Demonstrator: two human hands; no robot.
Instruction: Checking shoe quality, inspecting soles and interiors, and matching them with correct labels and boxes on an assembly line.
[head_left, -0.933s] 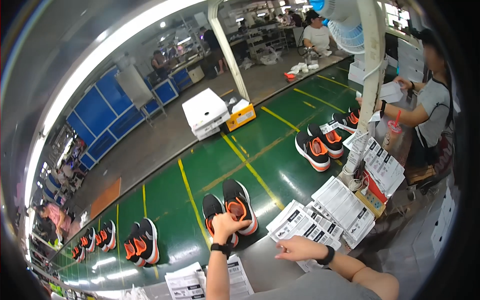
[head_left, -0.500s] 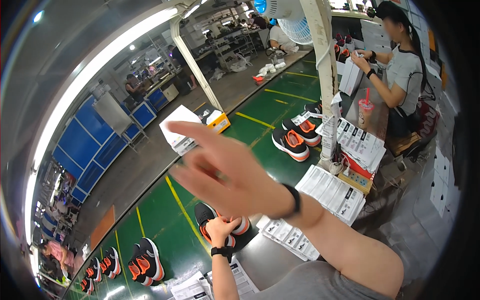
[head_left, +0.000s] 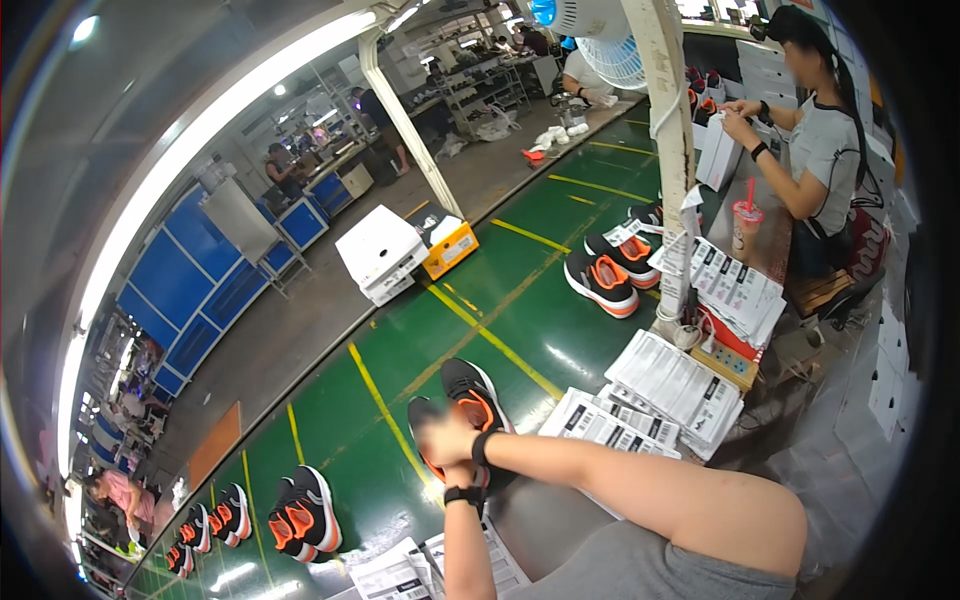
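Observation:
A pair of black sneakers with orange linings and white soles stands on the green conveyor belt in front of me. My left hand (head_left: pixel 458 474) is at the heel end of the left sneaker (head_left: pixel 424 408) and grips it, though its fingers are mostly covered. Over the same shoe lies my right hand (head_left: pixel 447 440), smeared by motion, so I cannot make out its fingers. Both hands meet at the shoe opening. Just right of them, the other sneaker (head_left: pixel 477 397) of the pair stands untouched.
More sneakers (head_left: pixel 305 515) line the green belt (head_left: pixel 390 340) on the left; another pair (head_left: pixel 603 280) stands far right. A white shoebox (head_left: pixel 380 250) sits beside an orange box (head_left: pixel 450 250). Label sheets (head_left: pixel 675 390) lie by a white post (head_left: pixel 668 150). A co-worker (head_left: pixel 815 150) handles a box.
My right hand has come down from above the belt onto the left sneaker. My left hand stays at that shoe. The view has shifted slightly.

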